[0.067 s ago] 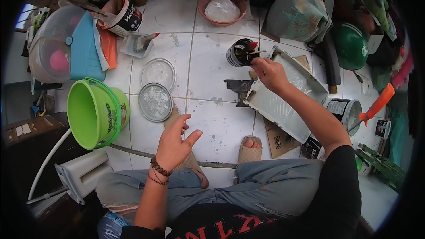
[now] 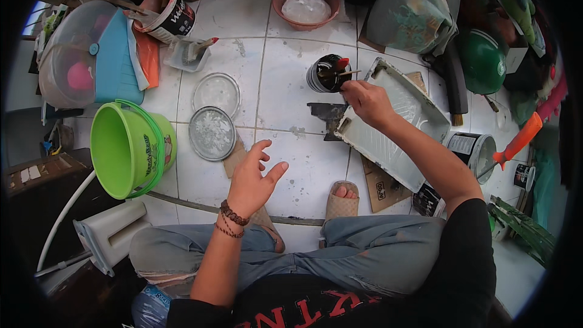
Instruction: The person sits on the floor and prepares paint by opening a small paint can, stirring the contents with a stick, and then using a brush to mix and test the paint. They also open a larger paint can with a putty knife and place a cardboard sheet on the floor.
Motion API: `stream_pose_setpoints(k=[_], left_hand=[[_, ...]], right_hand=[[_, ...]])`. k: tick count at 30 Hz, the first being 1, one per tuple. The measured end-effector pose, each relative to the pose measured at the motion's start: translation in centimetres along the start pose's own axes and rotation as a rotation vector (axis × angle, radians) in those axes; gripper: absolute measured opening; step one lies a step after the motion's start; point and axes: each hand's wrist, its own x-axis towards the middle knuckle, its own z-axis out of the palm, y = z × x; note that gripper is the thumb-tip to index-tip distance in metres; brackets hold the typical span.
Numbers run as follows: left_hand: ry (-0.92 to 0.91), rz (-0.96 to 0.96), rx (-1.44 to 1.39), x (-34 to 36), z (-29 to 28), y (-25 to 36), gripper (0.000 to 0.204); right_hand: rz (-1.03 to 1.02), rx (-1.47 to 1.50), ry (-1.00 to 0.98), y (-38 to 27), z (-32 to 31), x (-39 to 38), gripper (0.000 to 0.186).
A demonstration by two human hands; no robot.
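Observation:
My right hand (image 2: 369,104) is closed at the right edge of a small can (image 2: 323,77) with dark liquid inside. The fingers hide the exact spot they grip. A red-tipped brush handle (image 2: 342,64) and a thin stick rest in the can. Right beside my hand lies a grey paint tray (image 2: 398,123) with a ribbed floor, streaked with paint. Over the floor in front of my knees, my left hand (image 2: 252,182) hovers with fingers apart, holding nothing. Nearest to it are two round lids, a paint-smeared one (image 2: 212,133) overlapping a paler one (image 2: 217,88).
A green bucket (image 2: 110,149) stands at left, near a blue lidded box (image 2: 115,54). Behind are a paint pail (image 2: 173,23), a brush in a clear tub (image 2: 185,61) and a pink basket (image 2: 290,17). At right sit an open paint can (image 2: 484,155) and an orange-handled tool (image 2: 522,140).
My left hand has shifted to the right and slightly up. The small can and my right hand have moved slightly left together.

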Motion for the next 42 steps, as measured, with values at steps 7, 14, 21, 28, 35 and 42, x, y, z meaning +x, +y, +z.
stream_pose_setpoints(k=[7, 14, 21, 28, 35, 42], left_hand=[[0.123, -0.192, -0.164, 1.7, 9.6, -4.6, 0.1], [0.222, -0.138, -0.274, 1.2, 10.6, -8.1, 0.105], [0.226, -0.141, -0.291, 1.1, 9.7, -8.1, 0.094], [0.203, -0.079, -0.236, 1.4, 9.3, -7.8, 0.091], [0.091, 0.178, -0.38, 3.7, 4.3, -7.6, 0.063], [0.165, 0.25, -0.019, 4.1, 5.5, -6.2, 0.022]], right_hand=[[-0.294, 0.093, -0.266, -6.1, 3.2, -2.7, 0.019], [-0.427, 0.177, -0.396, -7.1, 6.3, -4.1, 0.011], [-0.132, 0.216, -0.306, -9.5, 3.7, -1.8, 0.022], [-0.021, 0.271, -0.362, -9.0, 3.9, -1.0, 0.017], [-0.095, 0.218, -0.422, -10.1, 3.5, -1.6, 0.014], [-0.299, 0.194, -0.351, -10.1, 4.0, -1.2, 0.016]])
